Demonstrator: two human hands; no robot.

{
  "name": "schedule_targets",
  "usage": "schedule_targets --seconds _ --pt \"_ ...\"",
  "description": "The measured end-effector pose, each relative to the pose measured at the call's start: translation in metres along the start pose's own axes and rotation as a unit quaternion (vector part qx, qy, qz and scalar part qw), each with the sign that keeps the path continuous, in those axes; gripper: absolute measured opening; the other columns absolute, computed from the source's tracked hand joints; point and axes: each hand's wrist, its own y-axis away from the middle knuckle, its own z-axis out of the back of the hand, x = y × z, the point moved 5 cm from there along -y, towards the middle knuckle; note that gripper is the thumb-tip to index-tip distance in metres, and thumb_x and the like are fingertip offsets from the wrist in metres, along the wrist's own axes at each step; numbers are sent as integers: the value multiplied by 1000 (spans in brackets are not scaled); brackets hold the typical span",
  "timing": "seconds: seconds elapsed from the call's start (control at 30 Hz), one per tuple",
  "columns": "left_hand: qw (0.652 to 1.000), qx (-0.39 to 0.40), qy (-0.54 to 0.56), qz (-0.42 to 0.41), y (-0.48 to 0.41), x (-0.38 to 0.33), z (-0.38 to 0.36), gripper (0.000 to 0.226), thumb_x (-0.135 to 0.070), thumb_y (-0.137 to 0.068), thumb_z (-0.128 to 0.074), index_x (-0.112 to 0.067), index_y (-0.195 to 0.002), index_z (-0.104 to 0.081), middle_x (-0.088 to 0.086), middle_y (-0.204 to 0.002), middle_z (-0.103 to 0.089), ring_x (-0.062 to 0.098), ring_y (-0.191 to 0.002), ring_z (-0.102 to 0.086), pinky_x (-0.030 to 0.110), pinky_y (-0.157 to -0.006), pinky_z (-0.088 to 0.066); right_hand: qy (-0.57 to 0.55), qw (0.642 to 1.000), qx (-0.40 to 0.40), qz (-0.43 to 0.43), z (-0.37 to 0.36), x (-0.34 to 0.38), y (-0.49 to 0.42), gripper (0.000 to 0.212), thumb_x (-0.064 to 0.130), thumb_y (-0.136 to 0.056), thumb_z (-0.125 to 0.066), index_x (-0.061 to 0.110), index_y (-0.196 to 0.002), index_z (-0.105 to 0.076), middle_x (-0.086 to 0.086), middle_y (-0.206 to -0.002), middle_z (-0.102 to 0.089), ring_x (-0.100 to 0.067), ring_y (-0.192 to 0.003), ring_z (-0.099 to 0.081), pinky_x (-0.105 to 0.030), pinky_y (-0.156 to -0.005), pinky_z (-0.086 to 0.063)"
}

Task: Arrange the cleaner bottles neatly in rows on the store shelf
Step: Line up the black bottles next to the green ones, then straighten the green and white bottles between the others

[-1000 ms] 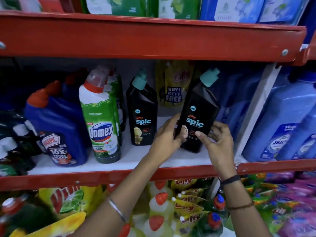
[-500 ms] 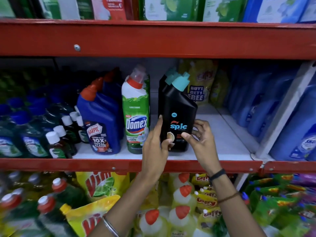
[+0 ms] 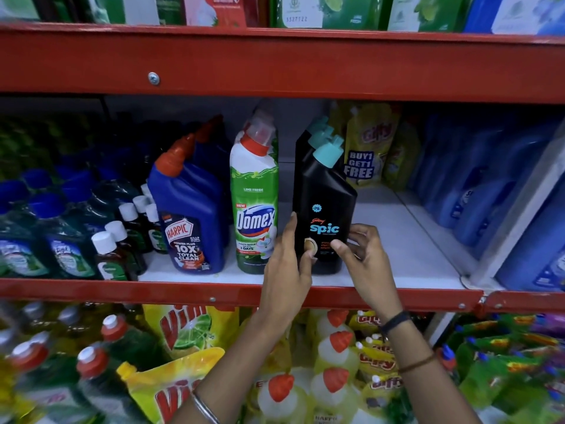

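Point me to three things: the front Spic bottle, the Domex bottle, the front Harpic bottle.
front Spic bottle [image 3: 324, 203]: head view, on the black body above the logo.
Domex bottle [image 3: 254, 220]: head view, on the blue Domex logo.
front Harpic bottle [image 3: 186, 203]: head view, on the blue body above the label.

Both hands clasp upright black Spic bottle [image 3: 324, 209] on shelf [image 3: 406, 255]: left hand [image 3: 286, 264] on its left side, right hand [image 3: 363, 258] right; Domex bottle [image 3: 255, 206] just left of left hand
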Motion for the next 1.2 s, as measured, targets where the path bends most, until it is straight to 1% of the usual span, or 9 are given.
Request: schedule_targets --seconds 0.07,0.13,0.33,0.77,0.87,0.93,1.03,1.1,1.2 --pt "1000 22 1 -14 1 -2 2 65 -31 -97 -46 -35 -149 -7 4 -153 -36 21 -135 -43 35 -105 -42 9 1000 -15 -3 4 -3 9 44 51 -83 -52 21 -115 -49 6 -109 -66 4 -99 -63 -14 -83 -51" --pt "999 48 -8 -21 1 -2 3 69 -36 -97 -43 -35 -149 1 4 -153 -36 23 -132 -46 35 -100 -43 4 1000 -19 -12 6 -7 14 49 66 -83 -42 33 -117 -51 6 -111 -68 -8 -103 -65 -32 -89 -53" --pt "997 76 30 14 -1 7 2 73 -35 -95 -46 -50 -144 6 10 -124 -64 20 -103 -67 48 -89 -56 -18 999 -31 -21 2 -6 13 35 69 -84 -34 51 -104 -57 12 -107 -69 -12 -105 -65 -45 -94 -53" --pt "997 76 34 -2 0 8 10 70 -38 -96 -45 -57 -139 6 6 -139 -55 20 -124 -55 33 -98 -47 -15 999 -35 -29 -3 0 18 39 66 -87 -34 41 -108 -56 12 -108 -67 -11 -105 -64 -35 -94 -53" --pt "997 7 68 -20 9 0 27 54 -41 -95 -43 -47 -143 -20 -9 -143 -49 8 -132 -46 35 -106 -45 1 991 -134 24 -8 17 36 48 62 -87 -36 27 -115 -53 3 -115 -61 -7 -111 -56 -12 -92 -44" --pt "992 -82 86 -30 19 2 46 42 -43 -94 -41 -40 -136 -37 -22 -134 -47 1 -129 -42 27 -107 -40 -28 982 -159 94 -22 32 52 52 62 -88 -35 20 -114 -55 1 -115 -59 0 -111 -54 -12 -93 -43" --pt "980 -120 158 1 20 14 68 43 -56 -92 -35 -45 -133 -35 -9 -134 -41 5 -132 -37 19 -105 -36 -71 992 -28 98 -66 40 63 63 63 -88 -33 17 -127 -52 -1 -132 -53 -1 -124 -48 -15 -100 -41" --pt "979 -91 182 18 15 22 74 55 -67 -88 -27 -44 -138 -28 -4 -140 -34 -5 -131 -35 8 -103 -32 -85 993 57 63 -96 44 62 74 73 -82 -31 25 -137 -37 10 -143 -40 14 -129 -36 -6 -100 -34" --pt "984 -35 172 25 9 32 75 67 -70 -86 -20 -38 -146 -20 -13 -144 -29 -4 -137 -29 15 -111 -29 -80 994 80 13 -121 46 52 93 86 -69 -25 30 -144 -18 10 -148 -30 26 -120 -32 5 -91 -29"
